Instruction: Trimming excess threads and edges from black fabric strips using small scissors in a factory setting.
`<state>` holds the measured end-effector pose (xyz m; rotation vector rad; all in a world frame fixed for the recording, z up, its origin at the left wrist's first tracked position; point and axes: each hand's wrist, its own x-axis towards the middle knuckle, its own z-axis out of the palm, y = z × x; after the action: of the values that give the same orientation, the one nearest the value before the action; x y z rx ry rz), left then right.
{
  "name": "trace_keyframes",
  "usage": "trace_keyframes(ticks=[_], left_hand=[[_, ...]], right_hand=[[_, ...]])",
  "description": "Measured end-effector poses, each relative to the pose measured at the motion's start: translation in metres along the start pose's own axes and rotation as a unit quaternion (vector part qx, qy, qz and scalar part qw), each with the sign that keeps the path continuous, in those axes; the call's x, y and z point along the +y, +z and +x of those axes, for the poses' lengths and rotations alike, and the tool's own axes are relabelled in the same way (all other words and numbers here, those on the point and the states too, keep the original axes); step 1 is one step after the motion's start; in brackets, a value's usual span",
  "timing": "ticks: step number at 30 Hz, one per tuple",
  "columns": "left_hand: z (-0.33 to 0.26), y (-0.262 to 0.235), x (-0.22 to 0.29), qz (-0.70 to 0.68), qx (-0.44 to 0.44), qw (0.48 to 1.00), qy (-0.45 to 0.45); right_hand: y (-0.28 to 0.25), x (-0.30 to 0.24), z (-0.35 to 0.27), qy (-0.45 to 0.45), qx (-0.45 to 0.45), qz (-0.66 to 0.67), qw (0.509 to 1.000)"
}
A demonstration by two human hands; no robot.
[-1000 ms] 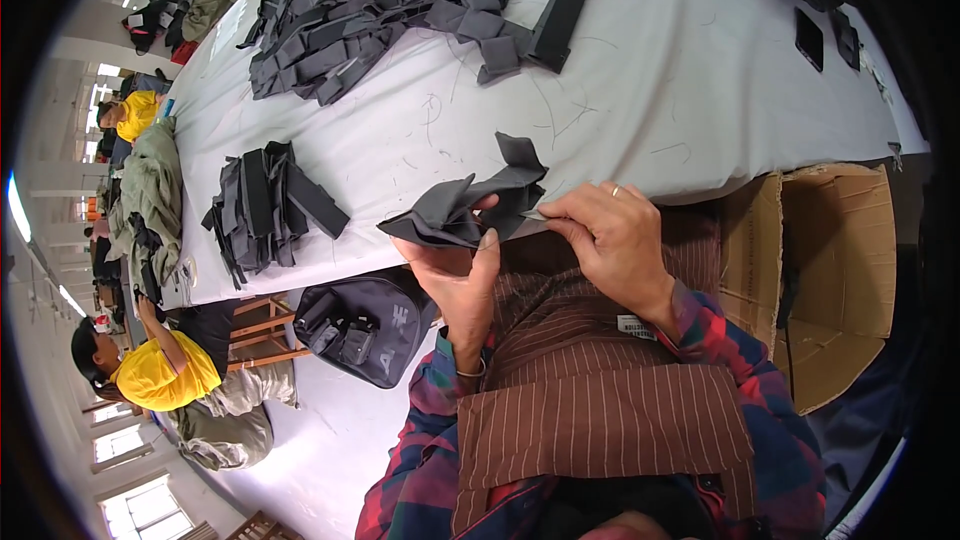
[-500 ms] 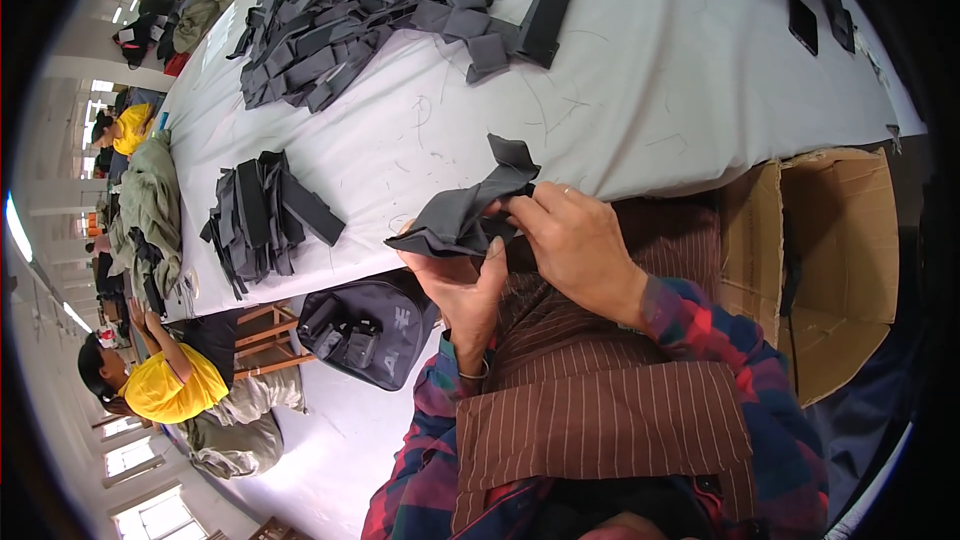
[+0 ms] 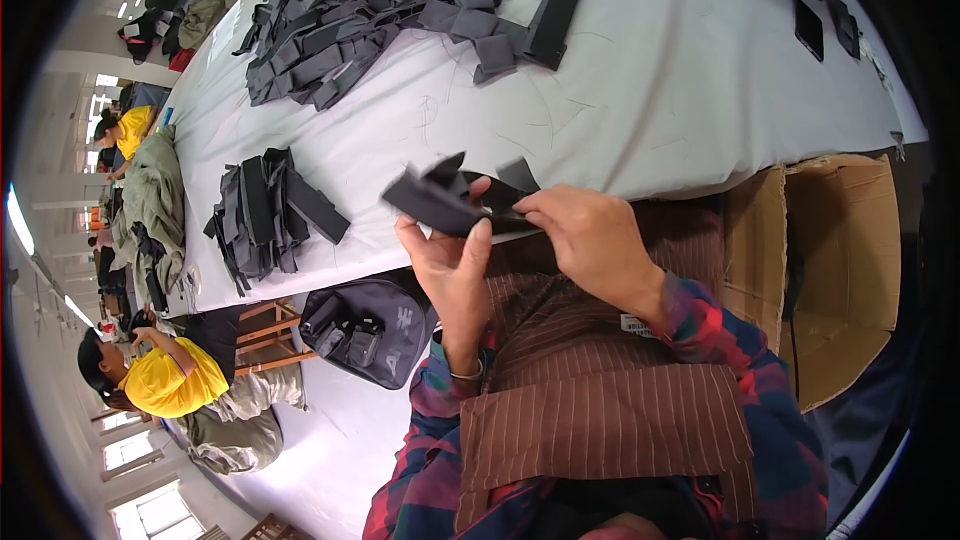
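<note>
bare cloth (image 3: 650, 90) ahead, small stack (image 3: 268, 215) left

- A long table (image 3: 650, 90) under a pale grey cloth carried the work.
- A big heap of dark fabric pieces (image 3: 380, 10) sprawled at its far end.
- A smaller dark stack (image 3: 265, 215) sat near the front edge.

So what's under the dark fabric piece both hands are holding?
Under the dark fabric piece, the left hand and the white table's edge show. The right hand covers its right end.
</note>
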<state>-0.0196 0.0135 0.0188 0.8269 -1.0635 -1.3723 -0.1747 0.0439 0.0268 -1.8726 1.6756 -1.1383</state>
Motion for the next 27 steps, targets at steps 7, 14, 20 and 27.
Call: trace_keyframes(ticks=[7,14,20,27], left_hand=[[0.006,-0.014,0.003,-0.111,0.0,0.985,-0.134],[0.001,-0.017,-0.007,-0.1,-0.044,0.978,-0.18],[0.001,-0.009,-0.001,-0.096,-0.054,0.973,-0.205],[0.002,-0.007,0.002,-0.091,-0.069,0.969,-0.217]], right_hand=[[-0.021,0.013,0.004,0.096,-0.02,0.14,0.985],[-0.009,0.015,0.014,-0.055,0.043,0.053,0.996],[-0.005,0.02,0.017,-0.096,0.069,-0.016,0.993],[-0.016,0.017,0.016,-0.061,0.071,0.0,0.996]])
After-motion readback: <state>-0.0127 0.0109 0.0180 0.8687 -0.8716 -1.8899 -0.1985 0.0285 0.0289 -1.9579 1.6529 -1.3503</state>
